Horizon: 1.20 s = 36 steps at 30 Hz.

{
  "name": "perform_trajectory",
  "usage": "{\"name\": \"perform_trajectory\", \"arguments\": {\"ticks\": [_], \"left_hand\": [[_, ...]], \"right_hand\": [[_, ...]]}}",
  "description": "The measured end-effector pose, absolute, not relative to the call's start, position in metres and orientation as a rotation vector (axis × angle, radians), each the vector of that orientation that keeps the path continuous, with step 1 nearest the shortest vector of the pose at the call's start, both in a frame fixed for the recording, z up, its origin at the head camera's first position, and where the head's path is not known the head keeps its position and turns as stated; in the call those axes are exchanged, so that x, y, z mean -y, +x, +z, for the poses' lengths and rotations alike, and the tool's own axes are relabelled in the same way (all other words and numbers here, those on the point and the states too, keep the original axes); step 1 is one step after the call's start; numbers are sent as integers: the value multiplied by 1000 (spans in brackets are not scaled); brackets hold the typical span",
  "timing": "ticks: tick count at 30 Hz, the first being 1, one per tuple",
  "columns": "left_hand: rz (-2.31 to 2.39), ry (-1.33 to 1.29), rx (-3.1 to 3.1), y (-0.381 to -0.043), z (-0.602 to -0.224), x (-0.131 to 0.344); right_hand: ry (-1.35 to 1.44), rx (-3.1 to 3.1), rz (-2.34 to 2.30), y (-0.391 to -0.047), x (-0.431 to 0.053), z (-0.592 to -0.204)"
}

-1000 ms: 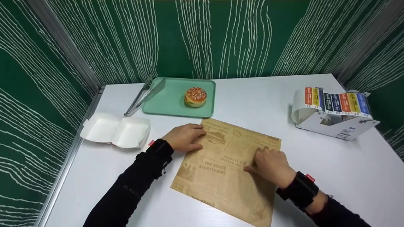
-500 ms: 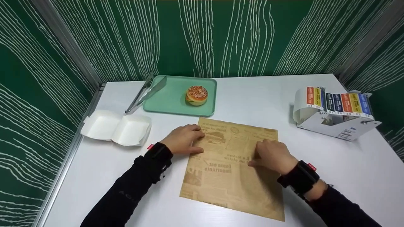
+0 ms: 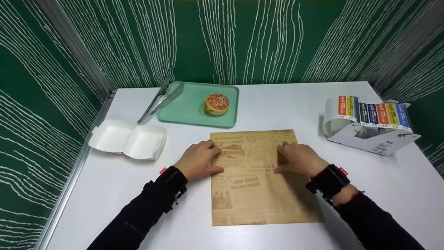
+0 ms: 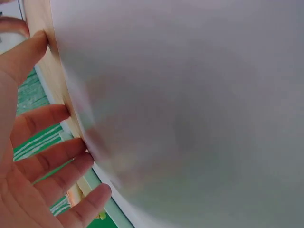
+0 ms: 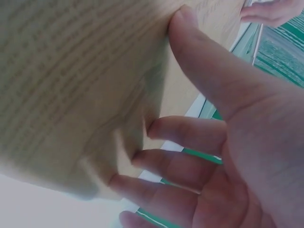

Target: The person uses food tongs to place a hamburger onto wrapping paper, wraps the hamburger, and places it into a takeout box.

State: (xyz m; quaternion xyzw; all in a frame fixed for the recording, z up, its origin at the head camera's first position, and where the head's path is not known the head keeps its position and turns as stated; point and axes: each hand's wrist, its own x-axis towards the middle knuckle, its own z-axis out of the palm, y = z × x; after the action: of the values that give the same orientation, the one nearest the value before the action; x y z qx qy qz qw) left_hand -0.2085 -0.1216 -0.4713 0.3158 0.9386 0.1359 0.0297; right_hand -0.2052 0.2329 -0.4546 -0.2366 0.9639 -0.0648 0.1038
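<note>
A square of brown, newsprint-patterned wrapping paper [image 3: 244,205] lies flat on the white table. My left hand [image 3: 197,161] rests at its left edge, thumb and fingers spread apart; in the left wrist view the fingertips [image 4: 78,147] touch down near that edge. On the right part of the sheet, my right hand [image 3: 301,159] presses with its fingertips, and the right wrist view shows thumb and fingers [image 5: 175,133] apart on the paper [image 5: 61,71]. Beyond the sheet, a sesame-topped burger [image 3: 217,104] sits on a green tray [image 3: 187,104].
Metal tongs [image 3: 161,100] lean over the tray's left side. An unfolded white takeout box [image 3: 126,139] stands to the left. At the back right is a white holder [image 3: 371,135] with several coloured labelled packs. Green walls with white lines enclose the table.
The paper has turned counterclockwise, so its edges now run nearly square to the table. My right hand has moved slightly away from me; the left has shifted only a little.
</note>
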Motion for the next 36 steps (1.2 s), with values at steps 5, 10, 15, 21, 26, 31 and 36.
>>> {"name": "perform_trajectory", "arguments": {"ticks": [5,10,15,21,26,31,36], "left_hand": [[442,958,-2908,-205,-472,124],[423,962,-2921,-206,-472,127],[420,953,-2921,-207,-471,130],[428,941,-2924,-207,-471,130],[409,962,-2929,-207,-474,127],[400,981,-2917,-208,-475,123],[383,993,-2928,-208,-475,124]], "right_hand": [[-714,-2834,-183,-211,-231,-456],[-738,-2839,-179,-214,-229,-453],[-707,-2790,-248,-228,-222,-442],[-600,-2850,-469,-260,-197,-434],[-444,-2890,-778,-292,-162,-443],[-312,-2862,-935,-315,-133,-457],[-206,-2836,-970,-327,-116,-465]]}}
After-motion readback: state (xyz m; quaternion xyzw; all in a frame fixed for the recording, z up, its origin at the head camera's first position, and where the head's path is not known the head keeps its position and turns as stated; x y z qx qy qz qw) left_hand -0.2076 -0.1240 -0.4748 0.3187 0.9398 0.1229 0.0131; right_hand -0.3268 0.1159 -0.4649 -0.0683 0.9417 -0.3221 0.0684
